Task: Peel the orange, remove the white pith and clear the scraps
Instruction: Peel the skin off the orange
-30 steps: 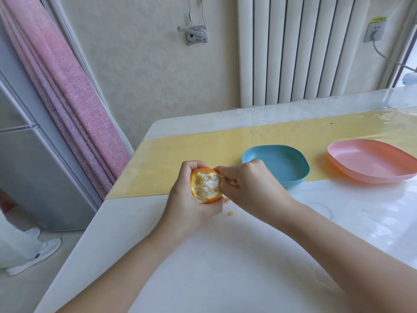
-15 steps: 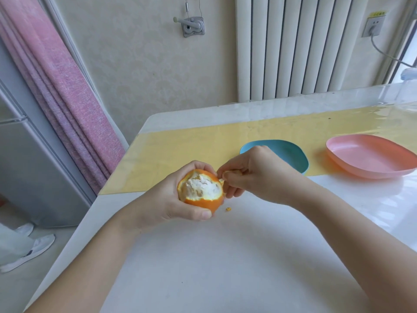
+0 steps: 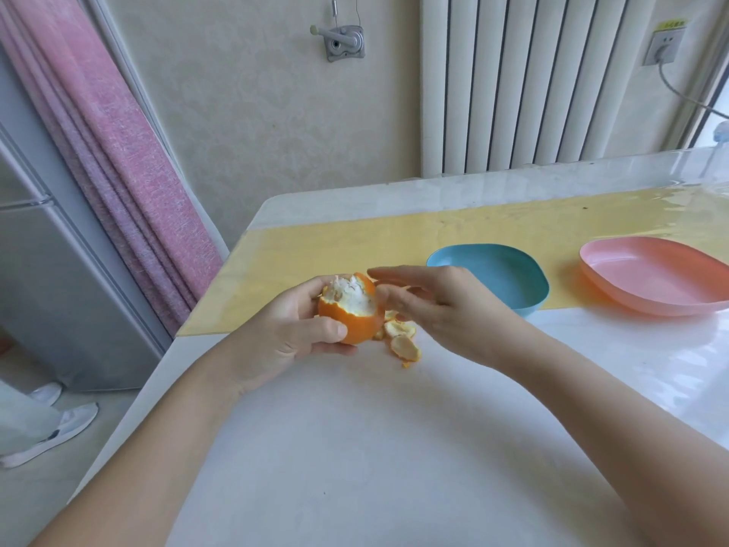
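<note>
Both forearms reach in over the white table (image 3: 355, 448), on the near side of the blue bowl (image 3: 526, 309).

Left hand (image 3: 292, 329): left of the bowl and nearer than it, fingers curled round the orange (image 3: 355, 321), thumb across the front. The orange is held just above the table, at the near edge of the yellow mat (image 3: 315, 262). Its top is stripped to white pith; the lower half still has skin.

Scraps (image 3: 404, 343): a few peel pieces on the table, left of the bowl, just right of the orange and partly under the right hand.

Right hand (image 3: 449, 305): between orange and bowl, fingers straight and relaxed, gripping nothing. Index tip is near the orange's top. The thumb sits at the torn peel edge; can't tell if it touches.

The bowl sits on the mat's near edge. Pink plate (image 3: 631, 305): right of the bowl, apart from it, also on the mat.

Beyond the bowl: white radiator (image 3: 532, 80) on the wall, with a socket (image 3: 664, 47) further right. Far left of the bowl: pink curtain (image 3: 118, 171), and white shoes (image 3: 59, 432) on the floor.
</note>
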Demonstrator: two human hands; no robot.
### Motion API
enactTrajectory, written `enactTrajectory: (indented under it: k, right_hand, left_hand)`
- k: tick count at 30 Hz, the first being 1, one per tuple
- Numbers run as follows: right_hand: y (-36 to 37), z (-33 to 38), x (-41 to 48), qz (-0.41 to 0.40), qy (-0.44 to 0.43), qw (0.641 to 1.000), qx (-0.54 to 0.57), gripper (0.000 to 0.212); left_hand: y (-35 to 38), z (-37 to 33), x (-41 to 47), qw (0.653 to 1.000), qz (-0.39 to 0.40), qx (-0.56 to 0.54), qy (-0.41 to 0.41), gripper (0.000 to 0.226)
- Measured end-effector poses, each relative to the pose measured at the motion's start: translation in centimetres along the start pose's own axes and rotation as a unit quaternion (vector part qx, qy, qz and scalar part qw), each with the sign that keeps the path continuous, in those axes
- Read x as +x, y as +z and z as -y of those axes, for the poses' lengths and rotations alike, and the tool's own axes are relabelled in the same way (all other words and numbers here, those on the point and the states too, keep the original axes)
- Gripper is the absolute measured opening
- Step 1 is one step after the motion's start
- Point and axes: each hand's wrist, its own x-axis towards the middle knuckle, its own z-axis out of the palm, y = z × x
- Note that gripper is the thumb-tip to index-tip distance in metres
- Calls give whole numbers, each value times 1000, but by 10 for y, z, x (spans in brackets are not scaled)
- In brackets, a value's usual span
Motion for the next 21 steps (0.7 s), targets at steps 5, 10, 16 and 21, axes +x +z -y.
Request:
enactTrajectory:
  k: [5, 10, 16, 21]
  right_hand:
    - [3, 3, -3, 28, -33, 999, 28, 33]
    - [4, 3, -3, 10, -68, 998, -13, 25]
    - [13, 6, -2, -35, -135, 978, -154, 22]
    - [11, 11, -3, -32, -141, 970, -198, 15]
  left_hand:
    - [21, 3, 2, 989, -76, 122, 47, 80]
    - [33, 9, 5, 959, -180, 200, 89, 60]
    - [38, 10, 4, 950, -194, 225, 92, 64]
    - [42, 12, 4, 950, -194, 225, 95, 65]
